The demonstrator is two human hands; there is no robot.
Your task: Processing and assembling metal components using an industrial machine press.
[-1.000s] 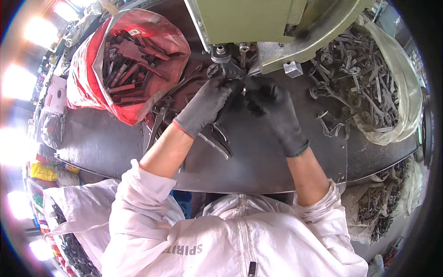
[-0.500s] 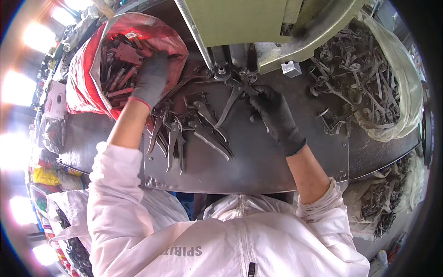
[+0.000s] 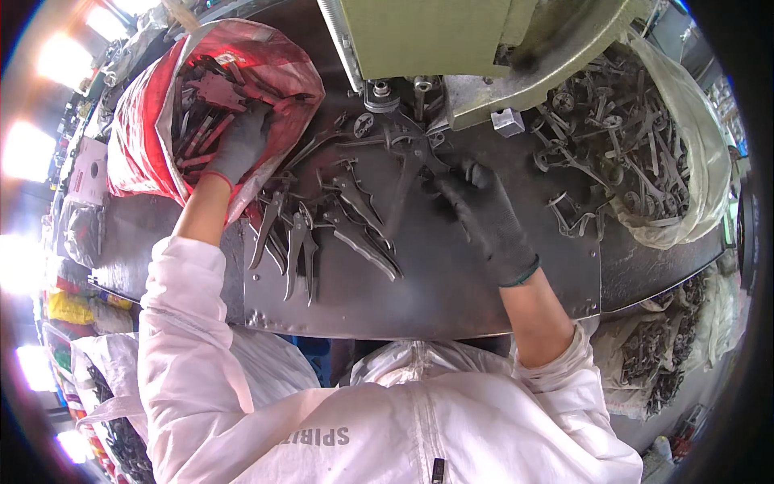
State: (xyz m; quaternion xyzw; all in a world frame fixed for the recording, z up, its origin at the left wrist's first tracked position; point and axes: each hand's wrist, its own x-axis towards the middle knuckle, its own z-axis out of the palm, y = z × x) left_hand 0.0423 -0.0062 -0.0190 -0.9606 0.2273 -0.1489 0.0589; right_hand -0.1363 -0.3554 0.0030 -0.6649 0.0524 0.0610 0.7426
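Just in front of the green press [image 3: 427, 40]: dark plier-like tool [image 3: 414, 161] on the steel table [image 3: 484, 302]. Right hand [image 3: 482, 211] at its handle, fingers curled, can't tell if gripping. Left hand [image 3: 239, 149] down in red bag [image 3: 139, 149] among metal parts [image 3: 214, 90], hold hidden. Reads as part-picking; next move likely needs a clean lift past the rim. Similar pliers [image 3: 301, 246] crowd that side; metal block [image 3: 508, 123], pale bag [image 3: 709, 149] right.

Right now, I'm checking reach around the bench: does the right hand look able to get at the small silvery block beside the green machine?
Probably yes: the right hand is close to the silvery block, and only tabletop shows between them; the green machine isn't in between.
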